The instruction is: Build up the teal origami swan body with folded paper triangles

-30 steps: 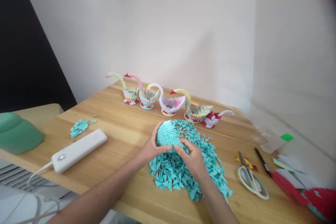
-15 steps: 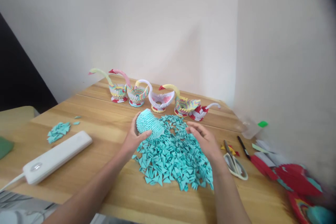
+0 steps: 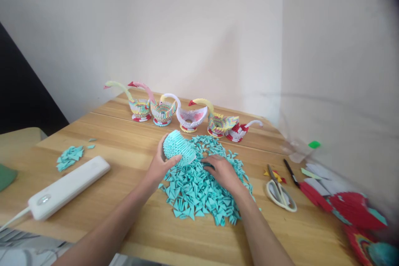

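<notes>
My left hand is wrapped around a rounded turquoise model built of many folded paper pieces, its thumb lying along the near side. The model is tilted, held at the left edge of a large pile of loose turquoise folded paper triangles. Over the middle of that pile is my right hand, palm down, its fingertips pointing left among the pieces near the model. A gap shows between its thumb and fingers, and I see no piece held there.
Several folded-paper swans stand in a row behind the pile. At left lie a white power strip and a small turquoise paper heap. Scissors, a black pen and red paper parts are at right.
My right hand has moved left and down from the pile's right side into its middle, closer to the model. The left hand keeps its hold on the model, almost unmoved.
</notes>
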Available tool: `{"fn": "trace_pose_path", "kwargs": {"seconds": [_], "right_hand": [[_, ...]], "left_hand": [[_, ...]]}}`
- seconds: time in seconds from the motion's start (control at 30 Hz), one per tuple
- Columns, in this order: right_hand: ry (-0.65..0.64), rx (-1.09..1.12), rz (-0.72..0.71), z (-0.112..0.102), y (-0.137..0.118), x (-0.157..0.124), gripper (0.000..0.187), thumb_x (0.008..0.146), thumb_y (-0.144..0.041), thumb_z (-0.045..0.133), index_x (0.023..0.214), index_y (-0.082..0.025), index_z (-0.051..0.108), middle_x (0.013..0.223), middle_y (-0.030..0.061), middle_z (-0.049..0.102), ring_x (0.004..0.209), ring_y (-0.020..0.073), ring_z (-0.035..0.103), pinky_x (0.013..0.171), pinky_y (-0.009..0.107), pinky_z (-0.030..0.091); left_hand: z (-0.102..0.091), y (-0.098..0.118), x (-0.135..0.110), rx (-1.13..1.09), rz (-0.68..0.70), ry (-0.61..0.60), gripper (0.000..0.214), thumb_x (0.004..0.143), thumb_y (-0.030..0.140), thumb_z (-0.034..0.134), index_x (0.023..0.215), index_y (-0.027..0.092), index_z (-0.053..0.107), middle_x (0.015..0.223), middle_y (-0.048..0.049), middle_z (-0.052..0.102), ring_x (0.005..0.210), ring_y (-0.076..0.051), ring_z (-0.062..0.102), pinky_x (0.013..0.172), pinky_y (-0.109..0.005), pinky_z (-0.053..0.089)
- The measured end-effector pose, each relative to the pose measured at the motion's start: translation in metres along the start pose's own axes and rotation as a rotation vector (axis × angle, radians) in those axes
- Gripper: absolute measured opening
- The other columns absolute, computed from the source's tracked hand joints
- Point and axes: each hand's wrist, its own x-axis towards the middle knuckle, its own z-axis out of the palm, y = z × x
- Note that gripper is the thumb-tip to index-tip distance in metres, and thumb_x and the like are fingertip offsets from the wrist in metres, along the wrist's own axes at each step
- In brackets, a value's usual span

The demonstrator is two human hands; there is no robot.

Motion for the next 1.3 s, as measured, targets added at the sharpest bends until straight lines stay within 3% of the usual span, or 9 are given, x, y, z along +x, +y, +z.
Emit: {"fn": "trace_pose_path", "kwargs": {"seconds": [0.2, 0.4, 0.57, 0.77, 0.9, 1.03, 1.17, 1.3], "right_hand": [[-0.005, -0.094, -0.028, 0.002, -0.002, 0.004, 0.019, 0.084, -0.014, 0.06, 0.098, -0.023, 0.07, 0.097, 0.0064, 0.069, 0.098, 0.0238, 0.06, 0.086, 0.034, 0.043], [-0.057, -0.15, -0.019, 0.003, -0.003, 0.002, 0.03, 0.082, -0.007, 0.055, 0.103, -0.024, 0.068, 0.1, 0.0049, 0.068, 0.098, 0.0226, 0.059, 0.088, 0.034, 0.04], [-0.023, -0.116, -0.01, 0.004, -0.002, 0.001, 0.033, 0.082, -0.005, 0.052, 0.105, -0.023, 0.068, 0.098, 0.0063, 0.067, 0.098, 0.0236, 0.059, 0.088, 0.035, 0.04], [0.129, 0.373, 0.091, -0.009, -0.001, -0.003, 0.026, 0.089, -0.026, 0.052, 0.112, -0.024, 0.066, 0.098, 0.0046, 0.066, 0.091, 0.0203, 0.06, 0.084, 0.033, 0.044], [0.218, 0.747, 0.266, -0.01, -0.002, -0.005, 0.025, 0.082, -0.039, 0.063, 0.099, -0.022, 0.067, 0.085, 0.0005, 0.064, 0.078, 0.0172, 0.058, 0.072, 0.028, 0.045], [0.262, 1.009, 0.317, -0.008, -0.006, -0.005, 0.027, 0.078, -0.043, 0.068, 0.095, -0.021, 0.063, 0.074, -0.0019, 0.06, 0.069, 0.0145, 0.056, 0.068, 0.026, 0.045], [0.233, 1.122, 0.325, -0.007, -0.012, -0.003, 0.027, 0.08, -0.043, 0.067, 0.094, -0.021, 0.062, 0.068, -0.0025, 0.058, 0.066, 0.0142, 0.057, 0.066, 0.026, 0.046], [0.269, 1.063, 0.327, -0.006, -0.015, 0.0, 0.035, 0.075, -0.042, 0.072, 0.101, -0.021, 0.063, 0.069, -0.0027, 0.059, 0.066, 0.0152, 0.06, 0.068, 0.029, 0.048]], "left_hand": [[0.0, -0.003, 0.001, 0.02, 0.022, -0.022, 0.089, 0.069, 0.041, 0.075, 0.142, 0.02, 0.028, 0.146, -0.0131, 0.04, 0.135, -0.03, 0.038, 0.11, -0.041, 0.035], [-0.001, -0.008, 0.002, 0.02, 0.016, -0.03, 0.091, 0.067, 0.041, 0.077, 0.142, 0.02, 0.028, 0.146, -0.0141, 0.039, 0.133, -0.031, 0.04, 0.108, -0.043, 0.038], [0.001, -0.002, 0.0, 0.027, -0.022, -0.03, 0.091, 0.069, 0.04, 0.076, 0.143, 0.02, 0.027, 0.146, -0.0134, 0.039, 0.133, -0.03, 0.04, 0.107, -0.041, 0.04], [0.002, -0.002, -0.002, 0.026, -0.042, -0.038, 0.093, 0.067, 0.039, 0.077, 0.144, 0.022, 0.027, 0.145, -0.0131, 0.041, 0.13, -0.031, 0.043, 0.104, -0.043, 0.042], [0.002, -0.003, -0.003, 0.028, -0.047, -0.049, 0.093, 0.067, 0.039, 0.077, 0.143, 0.022, 0.028, 0.145, -0.0134, 0.041, 0.132, -0.032, 0.041, 0.104, -0.043, 0.042], [0.004, -0.003, -0.004, 0.037, -0.078, -0.068, 0.095, 0.065, 0.039, 0.079, 0.143, 0.02, 0.027, 0.146, -0.0146, 0.04, 0.131, -0.033, 0.042, 0.103, -0.043, 0.043], [0.005, -0.003, -0.004, 0.009, -0.1, -0.099, 0.098, 0.063, 0.041, 0.079, 0.143, 0.02, 0.026, 0.144, -0.0155, 0.043, 0.129, -0.033, 0.044, 0.101, -0.042, 0.045], [0.004, -0.004, -0.004, -0.066, -0.066, -0.132, 0.098, 0.063, 0.043, 0.08, 0.142, 0.019, 0.028, 0.145, -0.0155, 0.042, 0.131, -0.032, 0.043, 0.104, -0.039, 0.043]]}}
